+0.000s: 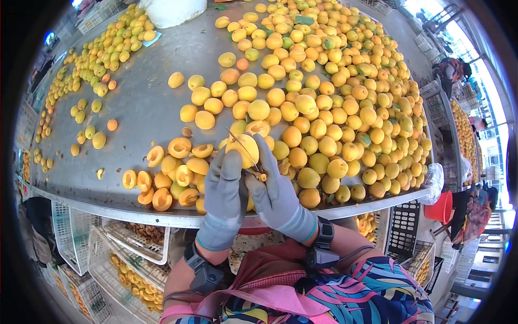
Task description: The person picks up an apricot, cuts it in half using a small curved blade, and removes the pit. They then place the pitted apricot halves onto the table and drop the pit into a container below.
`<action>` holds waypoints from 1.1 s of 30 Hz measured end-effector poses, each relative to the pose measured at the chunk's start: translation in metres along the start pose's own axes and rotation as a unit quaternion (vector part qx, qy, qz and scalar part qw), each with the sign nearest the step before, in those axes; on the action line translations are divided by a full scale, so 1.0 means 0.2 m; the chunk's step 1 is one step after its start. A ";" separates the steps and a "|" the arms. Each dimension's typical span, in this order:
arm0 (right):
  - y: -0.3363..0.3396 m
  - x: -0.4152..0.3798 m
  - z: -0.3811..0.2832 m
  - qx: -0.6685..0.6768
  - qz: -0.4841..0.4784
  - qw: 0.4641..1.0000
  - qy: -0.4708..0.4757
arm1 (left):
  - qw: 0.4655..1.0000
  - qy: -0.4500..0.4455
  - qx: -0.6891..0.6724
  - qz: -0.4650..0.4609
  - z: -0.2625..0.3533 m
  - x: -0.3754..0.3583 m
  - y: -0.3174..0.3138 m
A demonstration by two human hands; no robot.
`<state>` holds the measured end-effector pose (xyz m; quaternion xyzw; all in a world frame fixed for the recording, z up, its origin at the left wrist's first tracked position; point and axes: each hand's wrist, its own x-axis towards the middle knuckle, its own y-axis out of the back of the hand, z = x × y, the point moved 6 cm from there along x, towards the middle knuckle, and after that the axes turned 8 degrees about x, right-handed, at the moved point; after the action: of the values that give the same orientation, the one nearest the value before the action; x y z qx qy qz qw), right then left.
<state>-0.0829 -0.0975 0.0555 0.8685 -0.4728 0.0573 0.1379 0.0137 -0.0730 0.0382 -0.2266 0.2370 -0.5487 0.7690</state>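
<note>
Both my hands wear grey gloves and meet over the near edge of a metal table [145, 102]. My left hand [225, 189] holds a whole yellow apricot [243, 148] up between thumb and fingers. My right hand [275, 191] grips a small knife [249, 157] whose thin blade lies across the apricot. Just left of my hands lies a cluster of halved apricots [172, 178], cut faces up. A big heap of whole apricots [334, 97] covers the table's right side.
Greener fruit [97, 54] lies along the table's far left, by a white bag [172, 11]. White plastic crates [124, 259] with pits and fruit stand under the table. A red bucket [440, 208] and other people are at the right.
</note>
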 end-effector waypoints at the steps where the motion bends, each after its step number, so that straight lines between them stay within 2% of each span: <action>1: -0.01 0.00 0.01 -0.002 0.000 1.000 0.000 | 1.000 0.009 0.012 0.008 -0.01 -0.01 0.00; 2: -0.01 -0.01 0.01 0.000 0.008 1.000 0.015 | 1.000 0.009 0.010 0.007 -0.01 -0.02 0.00; 4: -0.01 0.00 0.01 -0.001 0.017 0.999 0.029 | 0.990 -0.041 0.136 0.023 0.02 -0.03 0.01; 8: 0.00 0.02 0.01 0.002 -0.012 0.999 0.045 | 0.990 -0.052 0.125 0.044 0.03 -0.01 0.06; 10: 0.01 0.03 -0.01 0.007 -0.035 0.998 0.054 | 0.980 -0.133 0.146 0.018 0.10 -0.02 0.04; 12: 0.00 0.03 -0.04 -0.004 -0.087 0.996 0.032 | 0.976 -0.117 0.186 0.001 0.15 -0.02 0.03; 13: 0.01 0.03 -0.04 -0.002 -0.089 0.996 0.032 | 0.969 -0.099 0.224 -0.015 0.15 -0.02 0.02; 17: 0.02 0.04 -0.04 -0.004 -0.116 0.993 0.024 | 0.966 -0.093 0.240 -0.012 0.17 -0.02 0.01; 19: 0.01 0.04 -0.03 0.010 -0.122 0.992 0.026 | 0.961 -0.093 0.260 0.009 0.18 -0.02 0.02; 21: 0.02 0.04 -0.03 -0.012 -0.090 0.992 0.091 | 0.947 -0.114 0.301 0.005 0.18 -0.01 0.04; 22: 0.03 0.04 -0.04 -0.012 -0.090 0.992 0.091 | 0.931 -0.133 0.340 0.003 0.19 -0.01 0.05; 24: 0.04 0.02 -0.02 -0.017 -0.131 0.991 -0.014 | 0.923 -0.138 0.359 -0.009 0.21 0.00 0.06; 28: 0.06 0.02 -0.02 0.007 -0.143 0.989 -0.030 | 0.891 -0.171 0.420 -0.020 0.23 0.02 0.05; 32: 0.08 0.03 -0.02 -0.001 -0.174 0.983 -0.065 | 0.897 -0.149 0.416 -0.019 0.22 0.04 0.09; 33: 0.09 0.03 -0.01 -0.005 -0.184 0.980 -0.078 | 0.871 -0.154 0.465 -0.037 0.22 0.05 0.11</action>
<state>-0.0946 -0.1104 0.0611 0.9418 -0.3142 -0.0394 0.1130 0.0595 -0.0726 0.0583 0.0664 -0.1757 -0.5820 0.7912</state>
